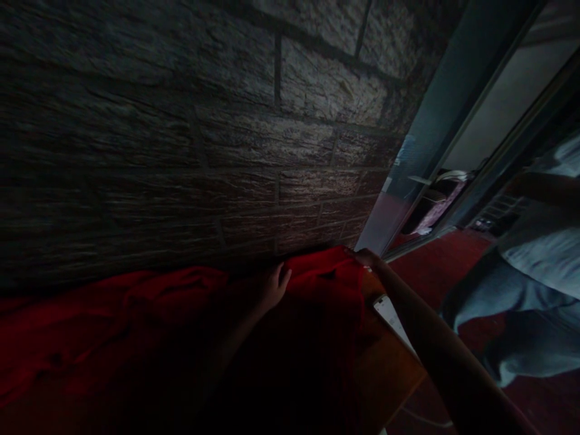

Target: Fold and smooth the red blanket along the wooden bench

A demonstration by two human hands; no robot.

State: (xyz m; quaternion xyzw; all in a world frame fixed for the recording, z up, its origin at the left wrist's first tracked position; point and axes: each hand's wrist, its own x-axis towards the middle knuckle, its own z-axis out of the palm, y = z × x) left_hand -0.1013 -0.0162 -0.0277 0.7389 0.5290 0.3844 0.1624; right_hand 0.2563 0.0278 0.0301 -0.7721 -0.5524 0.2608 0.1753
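Cloth [136, 314]: red, soft, rumpled, beside rough brick-patterned wall [181, 121].
Left hand [275, 285]: fingers spread flat on cloth.
Right hand [366, 258]: at cloth's corner; fingers too dark to tell.

The cloth [181, 314] is red, the brick-patterned wall [226, 121] dark grey.

Shut off along the far side by a brick wall [272, 133], tight against the red cloth [136, 314]. Open over the rumpled cloth to the left of the left hand [274, 284]. Narrow at the corner by the right hand [366, 258], pinched between wall and glass door frame [421, 151]. Past the wooden edge [389, 368], clear above the red floor [435, 266], yet crowded on the right by a person in pale clothes [544, 266]. Too dark nearer in to judge.
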